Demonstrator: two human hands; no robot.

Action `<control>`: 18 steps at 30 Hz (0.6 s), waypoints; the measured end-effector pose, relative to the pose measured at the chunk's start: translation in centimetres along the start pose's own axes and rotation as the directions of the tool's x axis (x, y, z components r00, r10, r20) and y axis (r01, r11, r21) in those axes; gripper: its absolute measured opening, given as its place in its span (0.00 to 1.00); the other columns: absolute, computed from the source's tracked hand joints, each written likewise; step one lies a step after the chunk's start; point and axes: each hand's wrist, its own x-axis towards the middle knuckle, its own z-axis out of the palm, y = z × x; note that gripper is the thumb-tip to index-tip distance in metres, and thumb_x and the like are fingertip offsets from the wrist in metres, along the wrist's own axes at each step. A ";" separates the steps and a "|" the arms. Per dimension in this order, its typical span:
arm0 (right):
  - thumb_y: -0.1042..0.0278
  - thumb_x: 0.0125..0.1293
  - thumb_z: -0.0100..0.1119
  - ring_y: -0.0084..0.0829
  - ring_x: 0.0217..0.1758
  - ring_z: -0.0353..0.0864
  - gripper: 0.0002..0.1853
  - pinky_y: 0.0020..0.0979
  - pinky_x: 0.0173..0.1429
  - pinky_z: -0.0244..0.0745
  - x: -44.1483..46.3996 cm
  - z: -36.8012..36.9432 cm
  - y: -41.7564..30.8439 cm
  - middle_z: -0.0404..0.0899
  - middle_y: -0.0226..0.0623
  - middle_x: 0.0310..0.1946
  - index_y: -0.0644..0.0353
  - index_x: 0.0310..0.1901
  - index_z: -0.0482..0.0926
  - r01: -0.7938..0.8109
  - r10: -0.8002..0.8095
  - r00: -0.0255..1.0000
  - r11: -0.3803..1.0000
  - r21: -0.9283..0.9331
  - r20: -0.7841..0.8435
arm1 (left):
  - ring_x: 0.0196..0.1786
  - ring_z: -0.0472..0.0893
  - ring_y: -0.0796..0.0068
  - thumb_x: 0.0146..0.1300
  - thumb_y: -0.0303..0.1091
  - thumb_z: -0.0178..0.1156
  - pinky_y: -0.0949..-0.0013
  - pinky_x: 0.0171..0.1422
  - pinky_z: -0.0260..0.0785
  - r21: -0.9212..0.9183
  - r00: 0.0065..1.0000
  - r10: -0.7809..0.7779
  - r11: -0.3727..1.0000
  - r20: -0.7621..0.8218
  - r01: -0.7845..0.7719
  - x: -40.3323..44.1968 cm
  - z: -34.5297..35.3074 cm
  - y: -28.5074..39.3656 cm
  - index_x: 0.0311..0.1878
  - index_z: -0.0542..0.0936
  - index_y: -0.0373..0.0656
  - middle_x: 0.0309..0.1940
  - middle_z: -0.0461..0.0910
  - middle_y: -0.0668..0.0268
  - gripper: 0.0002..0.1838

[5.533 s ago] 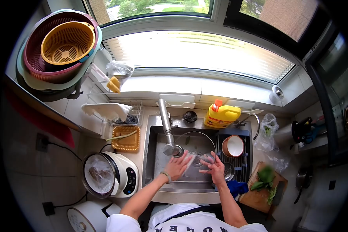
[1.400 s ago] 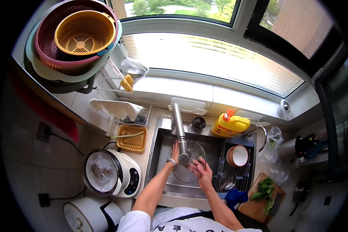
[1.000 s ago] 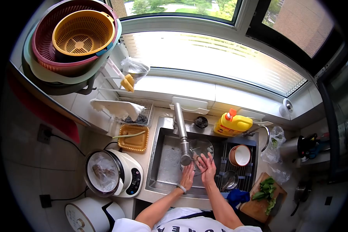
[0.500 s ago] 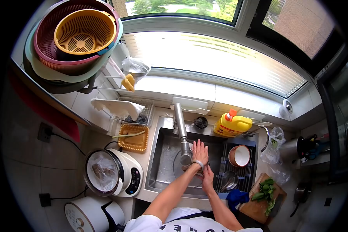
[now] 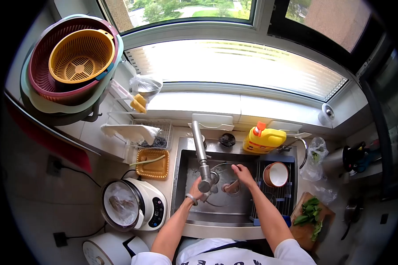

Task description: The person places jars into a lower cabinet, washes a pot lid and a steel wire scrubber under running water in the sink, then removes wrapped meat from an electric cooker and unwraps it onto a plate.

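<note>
In the sink [image 5: 221, 217], a clear round glass lid [image 5: 220, 202] is held tilted between my two hands. My right hand [image 5: 244, 176] pinches its upper right rim with thumb and fingers. My left hand [image 5: 196, 191], with a band on the wrist, grips the lid's left side, its fingers partly hidden behind the faucet [image 5: 199, 150]. A brownish patch [image 5: 231, 187] shows through or on the glass; I cannot tell whether it is a reflection.
Right of the sink basin, a drying rack [image 5: 285, 201] holds a white-lined bowl [image 5: 277, 174]. Behind stands a yellow detergent bottle [image 5: 264, 139]. Greens lie on a cutting board [image 5: 304, 227]. Left are a basket tray [image 5: 152, 170] and a white cooker [image 5: 152, 207].
My hands were together, the left spread flat over the right, above the lid. Now they are apart, gripping opposite sides of the lid, which is raised and tilted. The camera view has shifted.
</note>
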 end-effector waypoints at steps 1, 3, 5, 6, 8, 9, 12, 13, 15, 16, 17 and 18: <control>0.51 0.71 0.42 0.41 0.47 0.80 0.22 0.35 0.52 0.74 0.8 1.7 -1.0 0.79 0.50 0.45 0.63 0.51 0.74 0.003 -0.037 0.988 0.974 -0.225 -0.147 | 0.44 0.79 0.68 0.56 0.35 0.62 0.66 0.50 0.70 0.060 0.982 0.152 0.988 -0.109 -0.146 -0.1 0.7 -1.7 0.51 0.74 0.40 0.41 0.80 0.60 0.19; 0.51 0.71 0.40 0.52 0.59 0.70 0.26 0.44 0.62 0.64 2.0 5.8 -2.2 0.71 0.58 0.55 0.67 0.57 0.69 -0.022 -0.121 0.944 0.905 -0.425 -0.308 | 0.44 0.80 0.65 0.57 0.32 0.60 0.65 0.49 0.70 0.134 0.952 0.182 0.979 -0.247 -0.153 -0.6 2.3 -1.8 0.51 0.74 0.39 0.40 0.81 0.58 0.18; 0.52 0.70 0.39 0.57 0.67 0.60 0.30 0.47 0.69 0.55 2.5 10.3 -3.2 0.63 0.61 0.62 0.70 0.63 0.62 0.014 -0.193 0.917 0.889 -0.458 -0.348 | 0.42 0.80 0.62 0.58 0.30 0.59 0.64 0.48 0.70 0.208 0.876 0.273 0.957 -0.398 -0.204 -1.0 3.8 -2.2 0.49 0.74 0.38 0.37 0.80 0.56 0.16; 0.53 0.70 0.39 0.58 0.69 0.57 0.30 0.46 0.71 0.53 2.1 12.2 -3.7 0.60 0.61 0.64 0.70 0.65 0.60 0.038 -0.247 0.900 0.864 -0.502 -0.358 | 0.41 0.80 0.61 0.57 0.29 0.59 0.63 0.46 0.70 0.250 0.808 0.348 0.934 -0.474 -0.256 -1.0 4.3 -2.3 0.47 0.73 0.37 0.35 0.80 0.55 0.14; 0.54 0.70 0.40 0.56 0.70 0.56 0.29 0.46 0.72 0.51 0.8 14.9 -3.8 0.60 0.58 0.65 0.68 0.65 0.61 0.205 -0.450 0.812 0.817 -0.540 -0.372 | 0.38 0.80 0.64 0.58 0.27 0.58 0.63 0.43 0.69 0.194 0.807 0.314 0.949 -0.500 -0.249 -0.9 4.7 -2.4 0.42 0.73 0.38 0.32 0.78 0.59 0.09; 0.55 0.70 0.41 0.54 0.71 0.55 0.28 0.46 0.73 0.50 0.1 15.4 -3.8 0.60 0.56 0.66 0.67 0.65 0.61 0.358 -0.632 0.679 0.729 -0.583 -0.373 | 0.37 0.79 0.68 0.59 0.27 0.57 0.65 0.42 0.69 -0.058 0.803 0.176 0.966 -0.570 -0.252 -0.7 4.8 -2.7 0.40 0.72 0.39 0.32 0.77 0.62 0.07; 0.59 0.69 0.43 0.48 0.71 0.56 0.26 0.46 0.73 0.50 -4.8 13.9 -5.9 0.61 0.50 0.66 0.63 0.65 0.63 0.445 -0.544 0.825 0.792 -0.418 -0.153 | 0.36 0.77 0.75 0.63 0.27 0.54 0.69 0.40 0.69 -0.436 0.812 -0.051 0.862 -0.581 -0.258 -0.5 4.7 -4.5 0.38 0.71 0.40 0.32 0.76 0.65 0.04; 0.60 0.69 0.44 0.47 0.71 0.57 0.25 0.46 0.73 0.50 -5.8 13.5 -5.5 0.61 0.48 0.66 0.62 0.65 0.64 0.457 -0.513 0.856 0.814 -0.359 -0.072 | 0.35 0.75 0.78 0.65 0.28 0.53 0.71 0.39 0.69 -0.563 0.825 -0.122 0.785 -0.552 -0.261 -0.4 4.5 -4.6 0.39 0.71 0.41 0.32 0.75 0.67 0.03; 0.66 0.66 0.48 0.41 0.71 0.58 0.23 0.45 0.72 0.51 -7.2 13.3 -2.1 0.64 0.40 0.66 0.56 0.64 0.67 0.538 -0.536 0.828 0.674 -0.506 0.166 | 0.35 0.76 0.78 0.66 0.28 0.52 0.71 0.39 0.71 -0.641 0.848 -0.161 0.727 -0.505 -0.244 -0.5 3.3 -4.9 0.39 0.70 0.41 0.33 0.75 0.67 0.02; 0.66 0.66 0.48 0.41 0.71 0.58 0.23 0.45 0.72 0.51 -8.2 12.7 -1.6 0.64 0.40 0.66 0.56 0.64 0.67 0.535 -0.535 0.829 0.675 -0.508 0.163 | 0.35 0.76 0.78 0.67 0.27 0.50 0.72 0.39 0.72 -0.712 0.867 -0.199 0.666 -0.456 -0.222 -0.7 2.8 -4.9 0.40 0.70 0.41 0.33 0.75 0.66 0.02; 0.69 0.65 0.50 0.42 0.70 0.59 0.22 0.44 0.73 0.51 -9.2 12.0 -1.1 0.67 0.39 0.63 0.56 0.62 0.70 0.580 -0.607 0.790 0.702 -0.413 0.079 | 0.35 0.76 0.78 0.67 0.27 0.50 0.72 0.39 0.72 -0.713 0.869 -0.197 0.665 -0.453 -0.221 -0.8 2.5 -5.0 0.40 0.70 0.41 0.33 0.75 0.66 0.02; 0.72 0.63 0.52 0.43 0.70 0.59 0.22 0.43 0.73 0.50 -10.0 11.4 -0.8 0.70 0.38 0.61 0.56 0.60 0.72 0.627 -0.664 0.748 0.713 -0.315 -0.014 | 0.37 0.77 0.77 0.68 0.27 0.49 0.70 0.39 0.74 -0.710 0.890 -0.169 0.672 -0.424 -0.211 -1.0 2.4 -5.0 0.40 0.70 0.40 0.34 0.75 0.65 0.02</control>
